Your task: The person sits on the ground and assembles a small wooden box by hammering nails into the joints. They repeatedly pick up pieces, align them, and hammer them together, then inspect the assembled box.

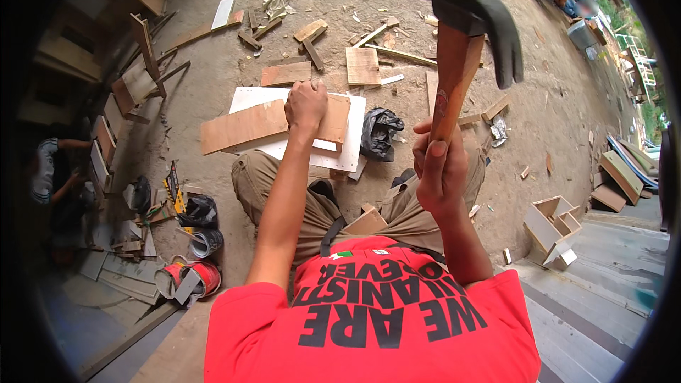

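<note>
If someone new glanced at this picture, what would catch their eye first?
Probably the claw hammer, held head-up in the right hand at upper right. Next comes the red shirt filling the lower middle, then the left hand on pale wood over a white board.

One left hand (306, 105) and one right hand (441, 174), so two hands. One hammer (460, 42), one white board (357, 117), one near-square wood piece (363, 66). Under the left hand, light plywood (241, 128) in one piece or two, impossible to tell. Two red cans (210, 279) plus one grey can (207, 242), three in all. At least two black plastic bags (381, 133). One small compartmented wooden box (552, 227), one crumpled silvery wrapper (499, 130), one red shirt (397, 362), one other person (47, 167). Wood offcuts (310, 30): well over ten, too jumbled for an exact count.
</note>
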Demonstrator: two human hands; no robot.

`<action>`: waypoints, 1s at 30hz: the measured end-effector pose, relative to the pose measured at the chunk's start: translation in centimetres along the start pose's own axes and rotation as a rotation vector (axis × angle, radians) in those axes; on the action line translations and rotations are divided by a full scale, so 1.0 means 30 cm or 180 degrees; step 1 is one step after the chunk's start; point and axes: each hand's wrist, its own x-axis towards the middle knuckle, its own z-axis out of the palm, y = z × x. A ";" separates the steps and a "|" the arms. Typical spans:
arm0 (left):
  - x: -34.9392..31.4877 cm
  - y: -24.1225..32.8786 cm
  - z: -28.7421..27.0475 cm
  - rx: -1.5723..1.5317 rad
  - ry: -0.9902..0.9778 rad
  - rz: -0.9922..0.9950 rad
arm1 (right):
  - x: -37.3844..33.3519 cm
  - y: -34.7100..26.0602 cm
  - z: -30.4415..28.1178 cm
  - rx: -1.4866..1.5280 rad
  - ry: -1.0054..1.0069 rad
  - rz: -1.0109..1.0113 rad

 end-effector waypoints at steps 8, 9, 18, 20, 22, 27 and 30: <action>0.001 0.009 0.010 -0.0082 -0.0055 -0.0022 | -0.177 0.341 0.091 -0.1055 -0.0643 0.0994; 0.001 0.017 0.006 -0.0118 -0.0089 -0.0040 | -0.221 0.391 0.068 -0.1192 -0.0699 0.1124; 0.000 -0.007 0.003 0.0023 -0.0146 -0.0071 | -0.025 -0.001 -0.070 -0.0291 -0.0247 0.0706; -0.001 0.000 0.003 0.0026 -0.0147 -0.0069 | 0.001 -0.012 -0.040 -0.0151 -0.0151 0.0297; -0.002 -0.002 0.000 0.0023 -0.0135 -0.0078 | 0.005 0.036 0.002 -0.0033 -0.0094 0.0042; -0.002 0.016 0.001 -0.0054 -0.0143 0.0001 | -0.122 0.319 0.118 -0.1027 -0.0699 0.1090; 0.011 0.005 -0.004 -0.0094 -0.0143 0.0016 | -0.204 0.358 0.107 -0.1027 -0.0666 0.1542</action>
